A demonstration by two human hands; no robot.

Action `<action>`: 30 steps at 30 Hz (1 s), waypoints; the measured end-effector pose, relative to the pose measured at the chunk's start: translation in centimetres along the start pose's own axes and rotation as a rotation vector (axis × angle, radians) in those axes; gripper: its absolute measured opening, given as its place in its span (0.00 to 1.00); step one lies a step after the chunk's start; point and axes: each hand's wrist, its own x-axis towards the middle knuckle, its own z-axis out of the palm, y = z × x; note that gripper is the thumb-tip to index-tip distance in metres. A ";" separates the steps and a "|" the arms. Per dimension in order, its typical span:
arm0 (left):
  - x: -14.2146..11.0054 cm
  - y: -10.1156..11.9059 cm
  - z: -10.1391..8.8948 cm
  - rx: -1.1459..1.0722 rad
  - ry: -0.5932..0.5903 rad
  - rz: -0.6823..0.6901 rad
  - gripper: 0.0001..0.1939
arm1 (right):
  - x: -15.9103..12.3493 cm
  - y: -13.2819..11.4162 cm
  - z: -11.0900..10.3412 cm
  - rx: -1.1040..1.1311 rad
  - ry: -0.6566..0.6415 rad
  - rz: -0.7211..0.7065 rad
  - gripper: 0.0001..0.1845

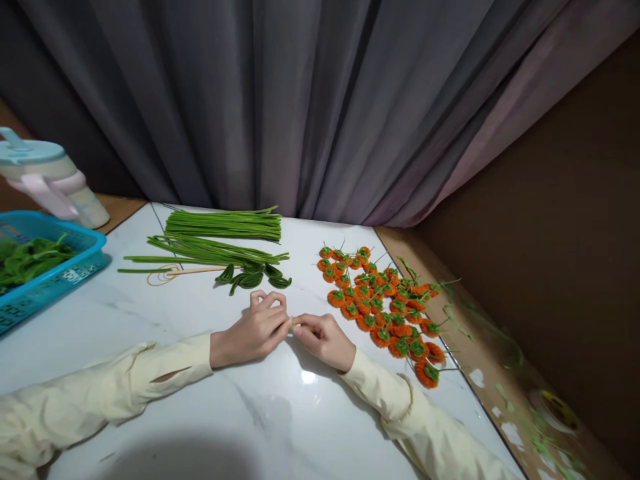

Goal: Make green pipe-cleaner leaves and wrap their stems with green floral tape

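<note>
My left hand (257,331) and my right hand (324,338) meet over the white marbled table (210,407), thumbs and forefingers pinched close together. Whatever lies between the fingertips is too small to make out. Just beyond my left hand lie several dark green leaf shapes (253,276) of fuzzy wire. A thin wooden stick (200,269) points at them, with tan thin loops (163,275) at its far left end. Loose green pipe cleaners (215,251) and a thicker bundle of green pipe cleaners (223,225) lie behind. To the right spreads a pile of orange fuzzy persimmon-like pieces (383,335) with green tops.
At the left stands a blue plastic basket (65,270) with green leafy pieces (33,260), and behind it a lidded tumbler (55,180). A grey curtain (280,100) hangs along the back. On the right brown ledge are a tape roll (554,410) and green and white scraps (513,433).
</note>
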 end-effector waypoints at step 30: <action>0.1 0.7 0.5 -0.150 -0.076 -0.185 0.14 | -0.7 -0.4 1.5 -0.348 0.169 -0.297 0.14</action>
